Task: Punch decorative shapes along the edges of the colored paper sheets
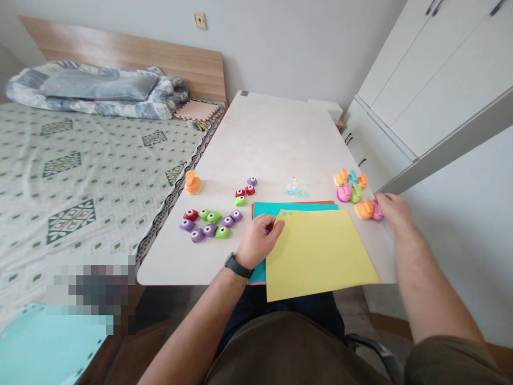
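Note:
My left hand (260, 240) pinches the upper left corner of a yellow paper sheet (316, 251), tilted over the table's front edge. Small blue shapes (287, 214) show near that corner. Under it lie a turquoise sheet (296, 206) and an orange-red sheet, of which only edges show. At the table's right edge my right hand (393, 208) has its fingers at a pink craft punch (377, 210); whether they grip it is hard to see. Beside that punch sits an orange punch (364, 209). Pink, green, orange and blue punches (352, 184) stand just behind.
Several small purple, green and red punches (210, 216) lie on the left of the white table (276, 133). A lone orange punch (193, 183) stands near the left edge. Paper bits (295, 188) are scattered behind the sheets. A bed (100, 155) adjoins the left; cabinets (433, 69) stand right.

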Demonstrator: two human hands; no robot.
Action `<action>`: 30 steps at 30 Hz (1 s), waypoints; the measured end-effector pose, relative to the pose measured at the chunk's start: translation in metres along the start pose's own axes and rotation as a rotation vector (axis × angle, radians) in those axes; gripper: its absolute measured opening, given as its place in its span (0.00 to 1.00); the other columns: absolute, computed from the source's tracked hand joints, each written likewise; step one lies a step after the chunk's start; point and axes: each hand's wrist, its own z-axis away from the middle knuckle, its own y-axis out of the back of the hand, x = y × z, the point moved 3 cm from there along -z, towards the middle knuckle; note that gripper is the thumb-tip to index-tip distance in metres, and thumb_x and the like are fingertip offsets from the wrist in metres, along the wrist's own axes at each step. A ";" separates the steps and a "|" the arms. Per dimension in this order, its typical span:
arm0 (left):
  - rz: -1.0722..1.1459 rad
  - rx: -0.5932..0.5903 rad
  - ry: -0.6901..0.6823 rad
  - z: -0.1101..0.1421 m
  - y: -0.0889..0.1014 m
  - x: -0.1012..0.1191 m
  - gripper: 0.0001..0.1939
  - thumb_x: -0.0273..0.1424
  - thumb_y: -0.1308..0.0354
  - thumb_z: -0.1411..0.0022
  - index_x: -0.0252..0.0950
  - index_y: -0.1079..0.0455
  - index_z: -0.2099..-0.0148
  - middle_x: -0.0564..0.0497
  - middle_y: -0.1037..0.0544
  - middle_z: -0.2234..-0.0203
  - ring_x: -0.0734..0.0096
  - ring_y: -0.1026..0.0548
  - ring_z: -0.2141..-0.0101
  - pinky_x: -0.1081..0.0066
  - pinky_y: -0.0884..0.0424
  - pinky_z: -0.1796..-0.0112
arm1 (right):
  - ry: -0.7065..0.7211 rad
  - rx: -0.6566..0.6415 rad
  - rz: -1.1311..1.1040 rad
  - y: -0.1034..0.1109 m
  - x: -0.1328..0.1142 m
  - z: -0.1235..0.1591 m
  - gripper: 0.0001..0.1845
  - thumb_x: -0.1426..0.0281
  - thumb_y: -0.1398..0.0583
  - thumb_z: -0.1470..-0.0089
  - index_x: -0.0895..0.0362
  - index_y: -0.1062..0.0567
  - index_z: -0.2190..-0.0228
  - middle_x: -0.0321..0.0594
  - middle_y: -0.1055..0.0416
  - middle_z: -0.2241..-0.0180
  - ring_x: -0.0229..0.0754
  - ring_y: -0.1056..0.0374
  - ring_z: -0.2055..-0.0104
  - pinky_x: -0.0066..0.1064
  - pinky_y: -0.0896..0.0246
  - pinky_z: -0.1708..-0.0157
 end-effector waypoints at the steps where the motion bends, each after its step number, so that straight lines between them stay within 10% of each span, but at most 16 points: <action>1: -0.002 -0.003 0.003 0.000 0.000 0.000 0.21 0.40 0.46 0.29 0.37 0.42 0.74 0.56 0.38 0.78 0.72 0.37 0.72 0.69 0.42 0.69 | -0.044 -0.001 0.036 -0.004 0.001 -0.002 0.16 0.58 0.41 0.49 0.55 0.19 0.75 0.46 0.22 0.74 0.49 0.30 0.69 0.38 0.40 0.69; 8: -0.001 -0.003 0.013 0.000 0.000 0.001 0.21 0.40 0.45 0.29 0.37 0.42 0.74 0.56 0.38 0.78 0.72 0.36 0.72 0.68 0.42 0.68 | -0.057 -0.027 0.138 -0.006 0.002 0.004 0.29 0.45 0.48 0.39 0.54 0.19 0.65 0.48 0.20 0.65 0.54 0.27 0.59 0.42 0.36 0.59; 15: -0.014 -0.014 -0.004 -0.001 0.000 0.002 0.20 0.38 0.45 0.29 0.37 0.41 0.74 0.55 0.36 0.78 0.72 0.35 0.72 0.68 0.42 0.68 | 0.173 -0.137 0.376 0.001 -0.011 0.041 0.47 0.39 0.33 0.59 0.57 0.28 0.46 0.55 0.25 0.47 0.60 0.27 0.49 0.44 0.33 0.54; 30: -0.012 -0.020 0.011 0.000 0.000 0.001 0.20 0.39 0.46 0.29 0.37 0.39 0.73 0.55 0.35 0.77 0.71 0.35 0.72 0.68 0.42 0.68 | 0.050 -0.012 0.347 -0.001 -0.010 0.021 0.47 0.40 0.32 0.60 0.56 0.30 0.46 0.57 0.25 0.48 0.65 0.27 0.49 0.50 0.31 0.53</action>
